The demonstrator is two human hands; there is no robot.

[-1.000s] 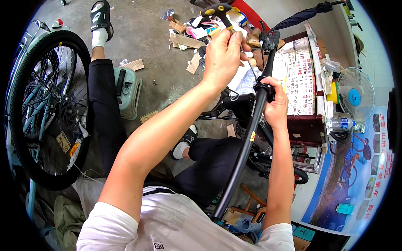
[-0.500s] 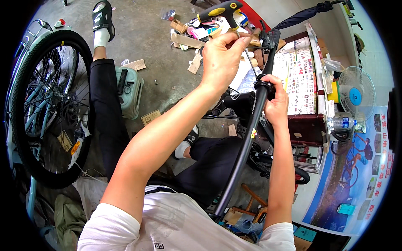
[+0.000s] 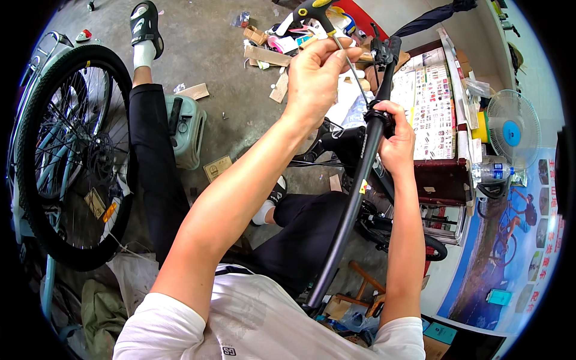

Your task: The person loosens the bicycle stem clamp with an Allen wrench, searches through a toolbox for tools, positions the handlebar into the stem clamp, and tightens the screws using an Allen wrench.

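My left hand (image 3: 317, 77) is closed, pinching the thin metal shaft of a T-handle hex key (image 3: 324, 24) with a black and yellow grip. Its grip reaches the top edge of the view, and the shaft slants down to a small black clamp (image 3: 377, 114) on a bicycle handlebar (image 3: 353, 207). Whether the tip sits in a bolt is too small to tell. My right hand (image 3: 396, 139) is wrapped round the bar at that clamp, thumb on top; some of its fingers are hidden. The long black bar runs down toward my white shirt.
A bicycle wheel (image 3: 73, 157) stands at the left, near a grey-green plastic stool (image 3: 189, 133). Cardboard scraps (image 3: 267, 56) and packaging litter the floor ahead. On the right are a cabinet (image 3: 445, 180) topped with printed sheets, a white fan (image 3: 513, 132) and a clear bottle (image 3: 493, 172).
The hex key's grip has turned and shifted up, now partly beyond the top edge. My left hand has moved slightly up along with it. My right hand stays at the clamp.
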